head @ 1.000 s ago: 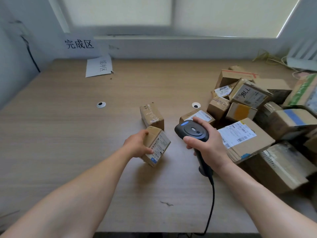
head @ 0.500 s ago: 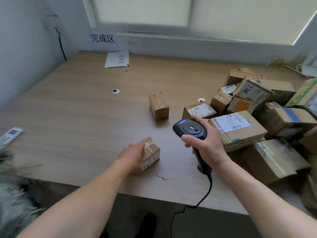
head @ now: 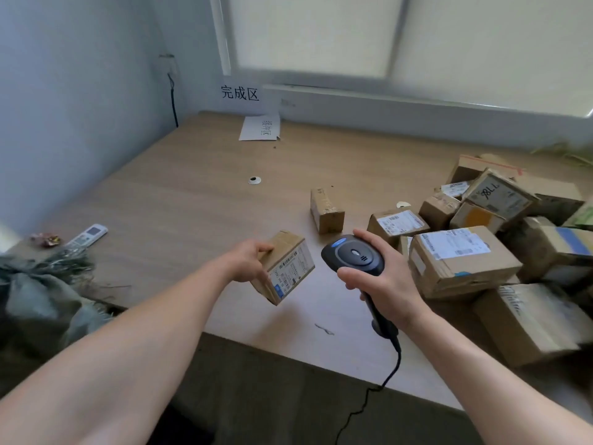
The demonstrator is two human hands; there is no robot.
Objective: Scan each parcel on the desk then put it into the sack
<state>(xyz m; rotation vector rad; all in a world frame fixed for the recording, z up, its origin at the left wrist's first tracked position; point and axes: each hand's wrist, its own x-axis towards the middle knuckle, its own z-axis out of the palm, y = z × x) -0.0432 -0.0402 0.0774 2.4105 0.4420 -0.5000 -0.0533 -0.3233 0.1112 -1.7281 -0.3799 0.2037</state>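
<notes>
My left hand [head: 246, 264] grips a small cardboard parcel [head: 285, 265] above the desk, its white barcode label turned toward me. My right hand [head: 382, 280] holds a black corded barcode scanner [head: 353, 255] just right of that parcel, its head facing up. A grey-green woven sack [head: 41, 300] hangs at the desk's left front edge, its mouth frayed. A heap of several labelled cardboard parcels [head: 462, 261] fills the right side of the desk. One small parcel [head: 326, 209] stands alone behind the scanner.
The wooden desk [head: 192, 207] meets a wall on the left and a window sill behind. A white remote [head: 86, 235] lies near the sack. A paper sheet [head: 260, 128] lies at the back, under a wall sign. The scanner cable [head: 375, 390] drops over the front edge.
My left hand has lifted the small parcel off the desk and turned its label up. The view has swung left, bringing the sack into sight. The scanner stays in my right hand.
</notes>
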